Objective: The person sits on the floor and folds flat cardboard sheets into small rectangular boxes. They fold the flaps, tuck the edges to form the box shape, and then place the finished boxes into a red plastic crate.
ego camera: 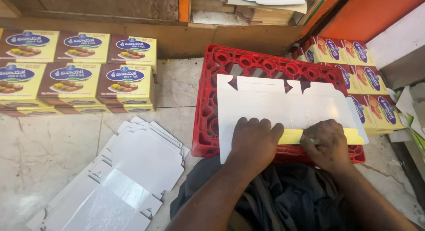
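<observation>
From the head view, your left hand (253,142) lies flat, fingers together, pressing down on the white carton blank (283,109) that rests printed side down on the upturned red crate (212,102). Your right hand (326,141) has its fingers curled and pinched on the yellow flap (292,136) along the blank's near edge, which is turned up and over so its coloured face shows.

By my reading, you are early in this one: only that near flap is creased, and the far tabs and side panels lie flat, unfolded. The blank's long axis runs left to right across the crate, notched tabs pointing away from you.

To your left, a fanned pile of flat blanks (128,178) waits on the stone floor (44,147); finished yellow boxes (73,76) stand stacked beyond it, and more boxes (367,80) to the right.
</observation>
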